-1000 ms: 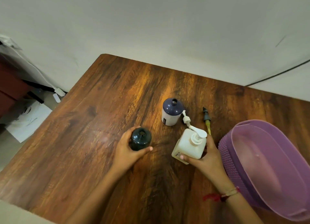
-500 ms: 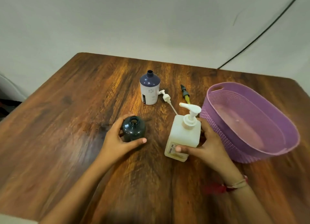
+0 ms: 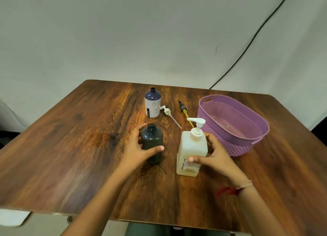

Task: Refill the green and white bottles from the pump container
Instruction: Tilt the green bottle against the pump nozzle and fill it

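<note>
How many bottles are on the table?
3. The dark green bottle is held in the left hand, the pump container in the right hand, and the white bottle with the dark top stands farther back. None seems hidden.

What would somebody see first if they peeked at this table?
Probably the two hands near the front: the left hand grips an open dark green bottle, the right hand holds the pale pump container beside it. Then the big purple basket at the right, and the capless white bottle standing farther back.
</note>
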